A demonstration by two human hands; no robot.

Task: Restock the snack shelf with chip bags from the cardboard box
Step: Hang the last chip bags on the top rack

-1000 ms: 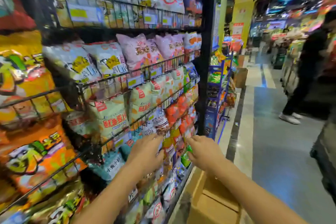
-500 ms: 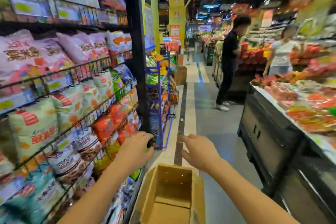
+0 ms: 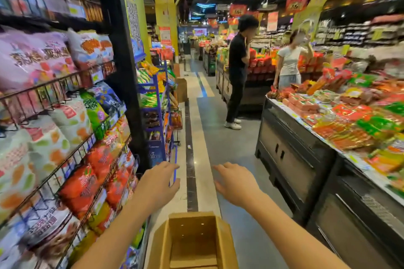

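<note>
- The cardboard box (image 3: pixel 193 242) sits on the floor right below me, at the bottom middle of my view, its open top facing up and its long axis running away from me along the aisle.
- From what I can see of its inside, there are bare cardboard walls and bottom and no chip bags; the near end is cut off by the frame edge, so I can't vouch for that part.
- Both my hands hover above and just beyond the far rim of the box, touching nothing.
- My left hand (image 3: pixel 158 183) is spread loosely, fingers relaxed, holding nothing; it hangs just beside the snack shelf (image 3: pixel 72 159) and is the nearer one to it.
- My right hand (image 3: pixel 235 181) is open too, palm down and empty, out over the aisle floor.
- The box lies between my forearms, so either hand drops into it about equally; I judge the left the better one for the shelf.
- The shelf runs up my left side, its wire rails packed with orange-red chip bags (image 3: pixel 87 183) at hand level.
- Motion blur smears the labels and the lowest shelf rows, and my left forearm hides part of them.
- Two people stand well down the aisle by the display table (image 3: pixel 290 150) on my right.
</note>
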